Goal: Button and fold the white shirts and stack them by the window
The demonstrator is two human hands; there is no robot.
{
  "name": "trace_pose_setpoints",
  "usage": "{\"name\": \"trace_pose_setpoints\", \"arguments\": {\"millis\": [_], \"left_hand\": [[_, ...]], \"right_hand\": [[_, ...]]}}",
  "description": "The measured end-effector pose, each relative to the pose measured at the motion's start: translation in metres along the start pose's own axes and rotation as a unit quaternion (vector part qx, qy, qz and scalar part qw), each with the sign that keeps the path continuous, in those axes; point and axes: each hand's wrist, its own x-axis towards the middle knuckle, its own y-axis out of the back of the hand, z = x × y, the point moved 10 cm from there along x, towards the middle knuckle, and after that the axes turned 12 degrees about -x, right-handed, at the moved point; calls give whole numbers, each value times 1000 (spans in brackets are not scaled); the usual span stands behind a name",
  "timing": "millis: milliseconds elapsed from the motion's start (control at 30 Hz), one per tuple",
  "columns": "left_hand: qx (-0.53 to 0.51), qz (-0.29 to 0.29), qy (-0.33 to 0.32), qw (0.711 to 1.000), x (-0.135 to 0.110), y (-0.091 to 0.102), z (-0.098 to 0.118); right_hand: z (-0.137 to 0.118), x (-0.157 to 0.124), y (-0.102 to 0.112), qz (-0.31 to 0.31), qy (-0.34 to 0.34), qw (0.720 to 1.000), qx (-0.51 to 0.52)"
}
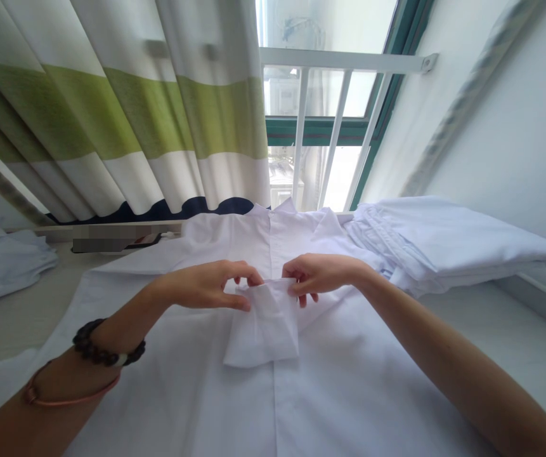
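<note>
My right hand (324,273) pinches the upper right corner of a small four-sided white cloth piece (266,330), which extends toward me over a broad white fabric shirt (349,381); my left hand (206,284) meets its upper left, whether gripping I cannot tell

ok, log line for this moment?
left hand: at white cloth, top left; right hand: pinching its top right; white shirt: laid out beneath

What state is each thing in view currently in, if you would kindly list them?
Small white cloth: upper right corner pinched
Right hand: pinching that corner
Left hand: at cloth's upper left corner, grip unclear
White garment: spread out
Fabric at right: folded
Fabric at left: rumpled
Curtain: hanging, partly drawn
Window: open or shut unclear
Beaded bracelet: worn
</note>
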Motion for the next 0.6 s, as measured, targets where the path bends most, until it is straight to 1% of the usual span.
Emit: {"name": "trace_pose_setpoints", "arguments": {"millis": [67, 133, 200, 233, 300, 367, 467, 600], "left_hand": [[-6, 11, 17, 1000, 3, 0, -8], [-17, 11, 17, 1000, 5, -1, -11], [-24, 1, 5, 1000, 7, -2, -11], [-26, -5, -4, 1000, 6, -2, -9], [-27, -14, -20, 999, 4, -1, -6], [-28, -10, -33, 999, 1, 2, -3], [-37, 23, -47, 998, -2, 11, 1], [-80, 87, -97, 988, -4, 23, 9]], "right_hand": [[-2, 0, 5, 21, 13, 1000, 7], [-2, 0, 10, 53, 18, 998, -5], [-4, -2, 19, 108, 18, 993, -54], [-7, -3, 25, 144, 19, 985, -89], [-16, -8, 36, 217, 25, 962, -163], [-26, -14, 44, 270, 35, 938, -215], [-36, -19, 50, 310, 52, 917, -244], [-45, -24, 52, 349, 83, 899, -253]]}}
